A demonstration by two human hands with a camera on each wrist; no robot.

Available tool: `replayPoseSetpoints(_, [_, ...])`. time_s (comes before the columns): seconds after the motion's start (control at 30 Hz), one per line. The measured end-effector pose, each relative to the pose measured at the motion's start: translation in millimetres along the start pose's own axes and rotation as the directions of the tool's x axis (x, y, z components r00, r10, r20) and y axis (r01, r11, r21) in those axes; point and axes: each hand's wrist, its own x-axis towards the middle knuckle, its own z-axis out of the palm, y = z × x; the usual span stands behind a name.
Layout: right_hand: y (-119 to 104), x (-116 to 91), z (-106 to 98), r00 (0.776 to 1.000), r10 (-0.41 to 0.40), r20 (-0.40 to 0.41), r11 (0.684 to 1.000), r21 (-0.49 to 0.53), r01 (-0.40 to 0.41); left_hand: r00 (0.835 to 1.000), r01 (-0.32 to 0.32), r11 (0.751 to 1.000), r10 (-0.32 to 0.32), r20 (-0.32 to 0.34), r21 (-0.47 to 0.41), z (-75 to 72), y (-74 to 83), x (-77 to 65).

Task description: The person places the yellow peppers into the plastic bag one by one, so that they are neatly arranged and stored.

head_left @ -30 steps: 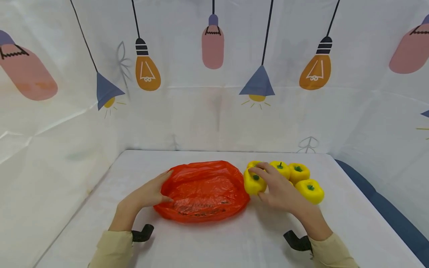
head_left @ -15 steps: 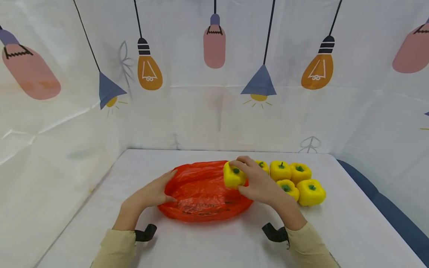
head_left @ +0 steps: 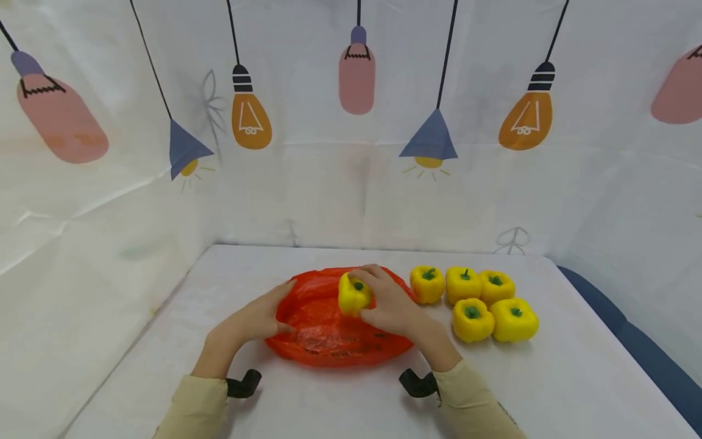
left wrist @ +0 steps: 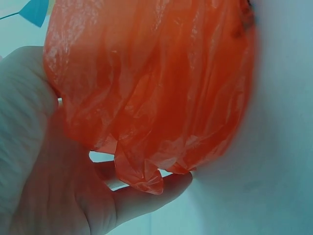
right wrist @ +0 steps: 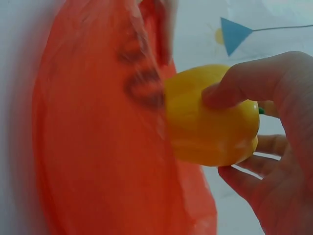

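Observation:
A red plastic bag with dark print sits on the white table, its mouth spread upward. At its left end my left hand grips the side, thumb toward the front and fingers toward the back; the left wrist view shows the crumpled plastic against the palm and fingers. My right hand holds a yellow bell pepper over the bag's mouth, thumb on one side and fingers on the other. Seen from the right wrist, the pepper overlaps the bag's rim, its green stem facing the palm.
Several more yellow bell peppers stand grouped on the table to the right of the bag, the nearest one beside its right edge. A white cloth printed with lamps hangs behind. A dark blue chair-like shape shows past the right edge.
My right hand has carried the yellow pepper leftward from beside the group to over the bag. My left hand has stayed at the bag's left end. The view has shifted slightly.

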Motion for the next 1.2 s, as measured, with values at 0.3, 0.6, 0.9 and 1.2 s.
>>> replayPoseSetpoints(0.3, [-6, 16, 33, 0.995, 0.064, 0.073, 0.995, 0.07, -0.069, 0.999, 0.04, 0.999, -0.039, 0.023, -0.015, 10.0, 0.2, 5.6])
replayPoseSetpoints(0.6, [0, 24, 55, 0.998, 0.042, 0.054, 0.998, 0.037, -0.044, 0.999, 0.034, 0.999, -0.033, 0.031, -0.009, 7.9, 2.7, 5.2])
replayPoseSetpoints(0.9, [-3, 25, 56, 0.995, 0.066, 0.068, 0.998, 0.017, -0.067, 0.999, 0.044, 0.999, -0.044, 0.026, 0.009, 5.8, 2.3, 6.3])
replayPoseSetpoints(1.2, [-6, 25, 58, 0.99, 0.086, 0.112, 0.995, 0.049, -0.092, 0.998, 0.056, 0.998, -0.056, 0.028, -0.005, 6.0, 0.2, 2.4])
